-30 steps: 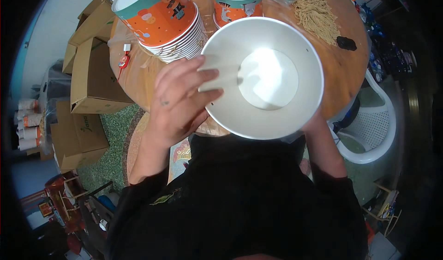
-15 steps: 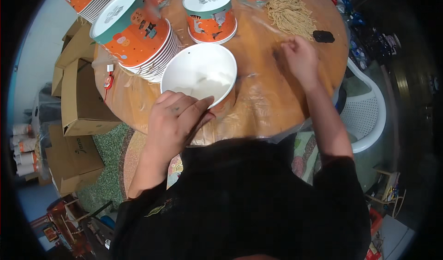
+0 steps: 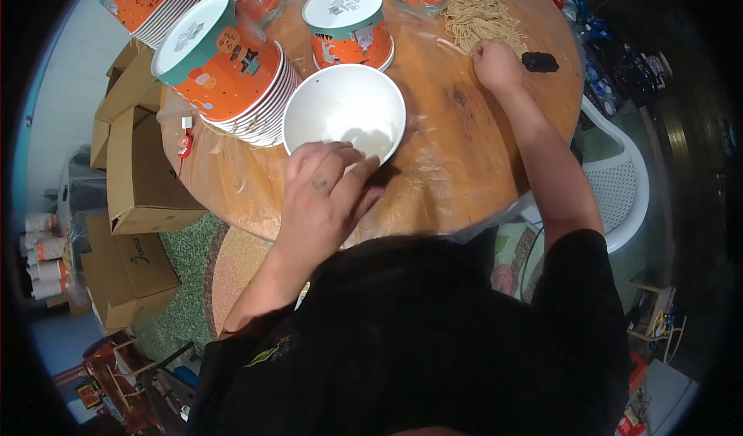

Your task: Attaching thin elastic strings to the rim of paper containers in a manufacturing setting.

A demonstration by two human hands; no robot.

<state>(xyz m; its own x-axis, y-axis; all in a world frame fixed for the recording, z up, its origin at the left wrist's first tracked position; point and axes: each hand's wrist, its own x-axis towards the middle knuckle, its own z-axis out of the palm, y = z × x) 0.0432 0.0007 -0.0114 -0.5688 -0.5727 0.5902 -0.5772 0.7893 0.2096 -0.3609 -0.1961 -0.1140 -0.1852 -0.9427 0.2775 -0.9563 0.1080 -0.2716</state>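
Note:
A round paper bucket (image 3: 344,99), white inside, stands mouth up near the middle of the table. My left hand (image 3: 329,184) is at its near rim, fingers curled over the edge and thumb on the outside. At the near edge of a loose heap of tan cords (image 3: 484,18), my right hand (image 3: 498,66) is closed with its fingers bent in; anything pinched in them is hidden. A small black flat object (image 3: 540,62) lies just right of that hand.
A tall nested stack of orange-and-green buckets (image 3: 232,64) stands upside down at left. Another upturned bucket (image 3: 350,30) sits behind the open one. The round wooden table (image 3: 441,173) has a clear plastic cover. Cardboard boxes (image 3: 147,173) flank it left, a white plastic chair (image 3: 619,188) right.
My right hand has moved slightly up to the cord heap's edge. The open bucket sits a little further right and away, with my left hand following at its rim.

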